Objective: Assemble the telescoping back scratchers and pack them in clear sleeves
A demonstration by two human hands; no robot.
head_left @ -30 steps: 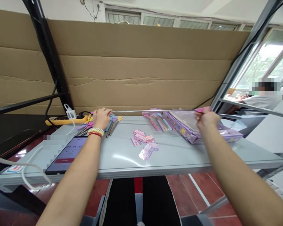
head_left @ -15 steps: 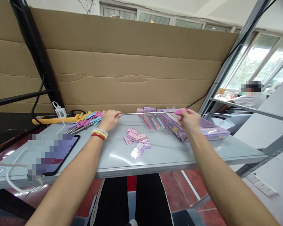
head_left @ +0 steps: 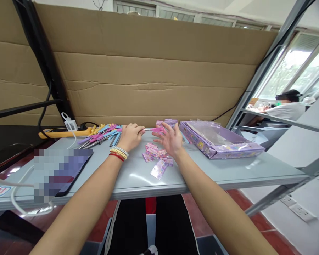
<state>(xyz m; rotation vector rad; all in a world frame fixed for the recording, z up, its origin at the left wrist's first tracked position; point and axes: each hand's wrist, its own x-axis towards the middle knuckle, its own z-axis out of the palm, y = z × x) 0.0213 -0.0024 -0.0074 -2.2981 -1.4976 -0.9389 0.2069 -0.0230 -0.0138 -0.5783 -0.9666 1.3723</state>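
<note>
My left hand (head_left: 131, 137), with bracelets at the wrist, is closed around a telescopic back scratcher (head_left: 158, 130). A short metal rod and the pink hand-shaped head stick out to the right; the rest is hidden in my fist. My right hand (head_left: 172, 140) is open beside that pink head, fingers spread and palm facing it; whether they touch, I cannot tell. Below lie several small pink and purple cards (head_left: 155, 152) on the grey table. Left of my left hand is a pile of back scratchers (head_left: 101, 135) in pink, blue, yellow and purple.
A purple open box (head_left: 236, 152) with clear plastic stands at the right. Purple-topped items (head_left: 171, 122) lie partly hidden behind my right hand. A phone (head_left: 74, 173) and white cable are at the left, near a yellow device (head_left: 66, 133). Cardboard (head_left: 149, 71) walls the back; a person sits beyond, far right.
The scratcher's long extended rod has become short. My right hand has moved left from its pink end near the box and opened, while my left hand keeps its hold.
</note>
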